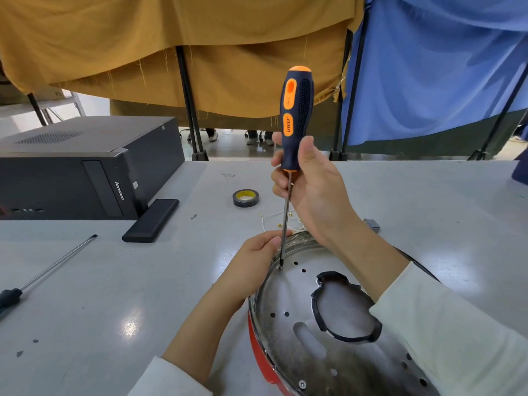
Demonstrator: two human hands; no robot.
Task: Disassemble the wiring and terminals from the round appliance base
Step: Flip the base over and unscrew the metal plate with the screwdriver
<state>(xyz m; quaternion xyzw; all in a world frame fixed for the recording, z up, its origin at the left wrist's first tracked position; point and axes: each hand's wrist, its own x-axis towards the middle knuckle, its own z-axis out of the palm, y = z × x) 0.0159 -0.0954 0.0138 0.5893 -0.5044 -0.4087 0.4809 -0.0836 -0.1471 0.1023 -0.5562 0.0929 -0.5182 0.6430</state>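
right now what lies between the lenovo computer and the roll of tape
A flat black bar-shaped piece beside the computer, then bare table up to the tape, in the head view.

Bare tabletop point(120, 281) lies open left of the hands. Farther left, a spare screwdriver point(48, 270) lies across it. Ahead-left, a computer case point(85, 167) blocks passage. A tape roll point(245, 198) and loose wires point(271, 217) sit just ahead.

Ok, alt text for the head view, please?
The right hand holds an orange-and-navy screwdriver upright, tip on a screw near the rim of the round metal appliance base. The left hand grips that rim on a grey table.
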